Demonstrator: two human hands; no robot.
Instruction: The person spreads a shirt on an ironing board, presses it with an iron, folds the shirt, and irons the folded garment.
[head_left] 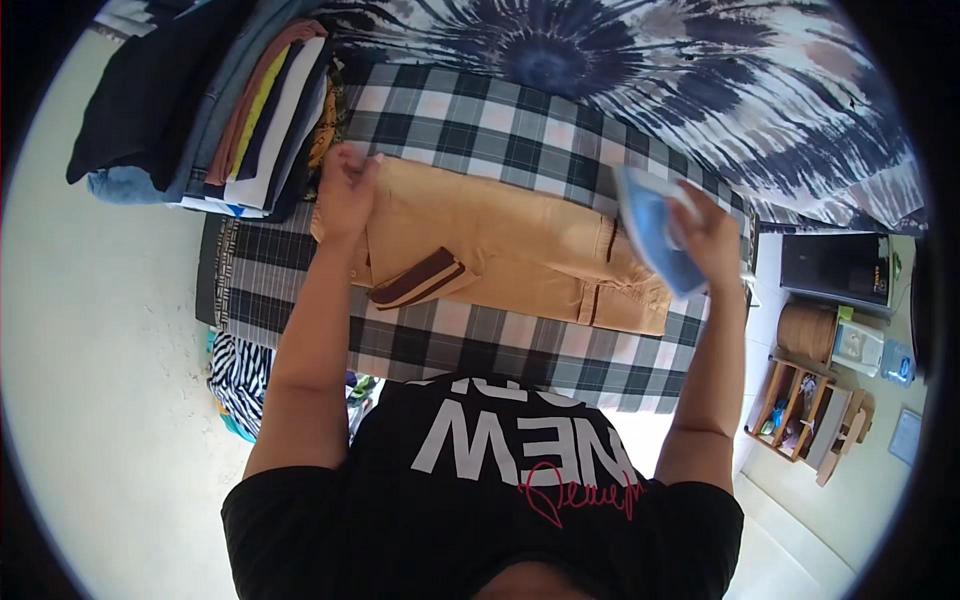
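A tan shirt (470,215) with dark brown trim lies folded lengthwise on a checked cloth (460,345). Its brown-striped sleeve end (420,280) is turned over on top. At the shirt's left end, my left hand (348,190) has its fingers curled and closed at the upper corner. My right hand (708,238) is wrapped round the handle of a blue and white clothes iron (655,230). The iron is tilted up on its side over the shirt's right end, slightly blurred; whether it touches the cloth I cannot tell.
A tall stack of folded clothes (240,120) stands at the upper left, close to my left hand. Tie-dyed fabric (700,80) covers the far side. A striped heap of cloth (238,375) lies lower left. Wooden shelves (790,410) stand at the right.
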